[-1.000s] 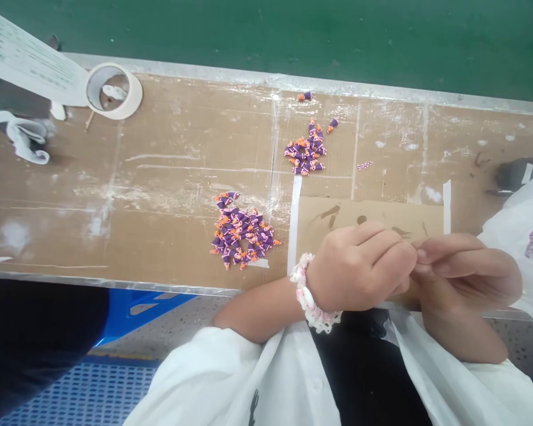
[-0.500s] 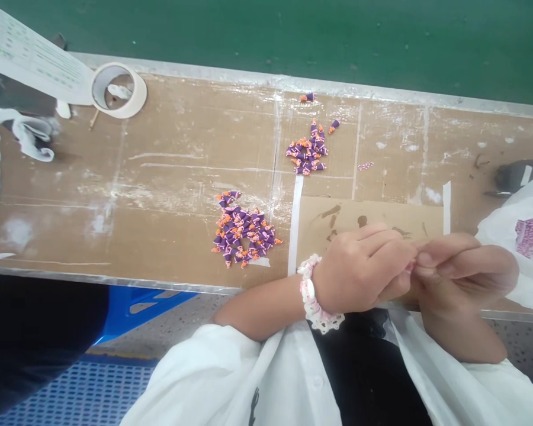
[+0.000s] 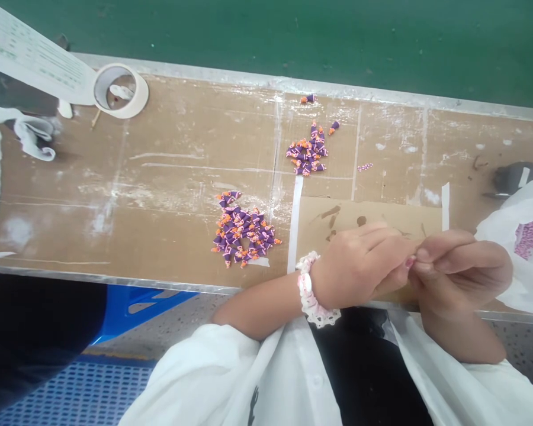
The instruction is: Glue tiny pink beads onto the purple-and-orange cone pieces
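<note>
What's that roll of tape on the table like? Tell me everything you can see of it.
The roll is a wide, cream-coloured ring, perhaps masking tape, lying flat on the brown table top, at the left near the far edge. Its inner wall looks greyish, and a small white thing shows within the hole. A printed sheet reaches its left side; whether they touch is unclear.

Text: none legible | white sheet (image 3: 39,62): green print, too blurred to read
</note>
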Available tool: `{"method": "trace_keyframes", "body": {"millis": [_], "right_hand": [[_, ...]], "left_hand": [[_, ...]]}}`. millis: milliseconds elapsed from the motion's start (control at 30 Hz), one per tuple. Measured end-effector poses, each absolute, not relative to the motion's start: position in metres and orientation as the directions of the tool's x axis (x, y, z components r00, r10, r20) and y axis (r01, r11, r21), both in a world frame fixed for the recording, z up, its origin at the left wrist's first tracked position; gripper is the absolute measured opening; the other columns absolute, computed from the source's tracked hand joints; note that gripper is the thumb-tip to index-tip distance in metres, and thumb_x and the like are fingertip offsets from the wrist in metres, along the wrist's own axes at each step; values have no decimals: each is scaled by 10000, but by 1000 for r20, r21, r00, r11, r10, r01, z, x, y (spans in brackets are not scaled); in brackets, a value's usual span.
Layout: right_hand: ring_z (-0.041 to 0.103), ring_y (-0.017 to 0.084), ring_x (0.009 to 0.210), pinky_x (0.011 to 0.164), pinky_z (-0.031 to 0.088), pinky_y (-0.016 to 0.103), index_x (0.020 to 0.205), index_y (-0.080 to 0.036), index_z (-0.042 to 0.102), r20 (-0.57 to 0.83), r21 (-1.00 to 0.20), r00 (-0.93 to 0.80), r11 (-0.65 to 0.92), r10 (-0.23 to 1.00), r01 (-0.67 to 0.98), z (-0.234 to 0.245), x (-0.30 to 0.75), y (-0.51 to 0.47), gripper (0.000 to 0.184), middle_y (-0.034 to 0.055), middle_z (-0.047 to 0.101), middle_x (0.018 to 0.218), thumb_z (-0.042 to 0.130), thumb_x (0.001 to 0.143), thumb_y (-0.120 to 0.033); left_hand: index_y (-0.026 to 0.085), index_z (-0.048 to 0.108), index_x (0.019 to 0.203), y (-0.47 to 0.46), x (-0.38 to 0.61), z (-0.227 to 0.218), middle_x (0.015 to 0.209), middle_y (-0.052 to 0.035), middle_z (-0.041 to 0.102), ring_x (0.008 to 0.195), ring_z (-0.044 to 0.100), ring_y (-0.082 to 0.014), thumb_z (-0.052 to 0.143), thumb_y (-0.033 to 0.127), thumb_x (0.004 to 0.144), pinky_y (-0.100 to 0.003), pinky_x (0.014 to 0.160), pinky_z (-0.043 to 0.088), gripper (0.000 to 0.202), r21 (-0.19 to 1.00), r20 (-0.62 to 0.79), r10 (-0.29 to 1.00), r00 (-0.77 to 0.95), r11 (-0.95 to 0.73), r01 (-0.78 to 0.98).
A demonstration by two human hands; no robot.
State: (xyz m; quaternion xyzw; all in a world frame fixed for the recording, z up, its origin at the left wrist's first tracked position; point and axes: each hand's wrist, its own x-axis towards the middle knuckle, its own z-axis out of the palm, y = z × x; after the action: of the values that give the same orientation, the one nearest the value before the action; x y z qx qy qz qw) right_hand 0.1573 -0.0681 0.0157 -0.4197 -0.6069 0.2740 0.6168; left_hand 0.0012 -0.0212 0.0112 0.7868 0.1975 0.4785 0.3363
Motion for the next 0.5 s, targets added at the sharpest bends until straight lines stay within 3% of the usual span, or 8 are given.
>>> {"method": "trace_keyframes", "body": {"millis": [300, 400, 500], "right_hand": [[613, 140, 567, 458, 562, 301, 915, -249, 672, 521, -852, 188, 493, 832, 177, 14, 149, -80, 344, -3, 707, 807, 728, 706, 18], [565, 90, 486, 378, 524, 223, 856, -225, 641, 420, -903, 120, 427, 900, -39, 18, 151, -72, 293, -22, 679, 788, 716, 710, 18], [373, 23, 334, 202, 317, 127, 792, -232, 564, 244, -894, -26, 214, 970, -394, 23, 152, -60, 187, -57, 584, 732, 667, 799, -76]], "left_hand": [[190, 479, 820, -26, 8, 11, 644, 15, 530, 620, 503, -124, 436, 107, 887, -264, 632, 474, 115, 727, 653, 666, 360, -685, -52], [192, 483, 825, -26, 8, 13, 657, 10, 544, 616, 494, -124, 452, 147, 917, -263, 612, 468, 107, 775, 609, 683, 404, -620, -122], [192, 493, 845, -25, 8, 15, 706, -4, 594, 651, 528, -120, 460, 171, 940, -252, 651, 499, 103, 834, 549, 708, 444, -496, -240]]}}
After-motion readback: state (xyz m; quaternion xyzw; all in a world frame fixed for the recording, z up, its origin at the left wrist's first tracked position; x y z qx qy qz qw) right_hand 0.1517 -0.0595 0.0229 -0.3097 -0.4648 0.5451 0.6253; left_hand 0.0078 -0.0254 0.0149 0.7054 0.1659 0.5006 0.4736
